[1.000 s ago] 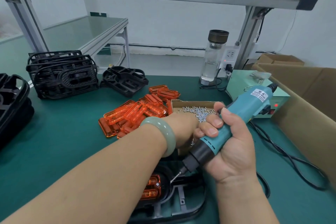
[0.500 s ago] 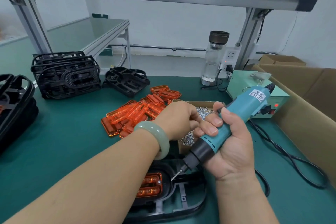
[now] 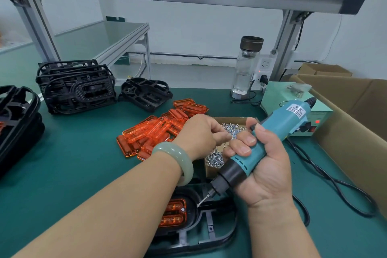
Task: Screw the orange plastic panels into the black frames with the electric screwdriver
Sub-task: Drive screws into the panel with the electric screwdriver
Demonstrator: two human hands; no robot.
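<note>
Left hand (image 3: 201,134): fingertips pinched among the screws (image 3: 215,157); catch unclear.
Right hand (image 3: 263,169): wrapped round the electric screwdriver (image 3: 278,130).
Orange panel (image 3: 172,212): seated in the black frame (image 3: 209,234), bit just beside.
Care: square the bit over the hole.

1 screwdriver (image 3: 289,119), 1 bottle (image 3: 245,69)

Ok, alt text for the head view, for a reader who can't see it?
The right hand grips a teal electric screwdriver, bit angled down at a black frame holding an orange panel. The left hand, curled, hovers over a box of screws beside loose orange panels.
</note>
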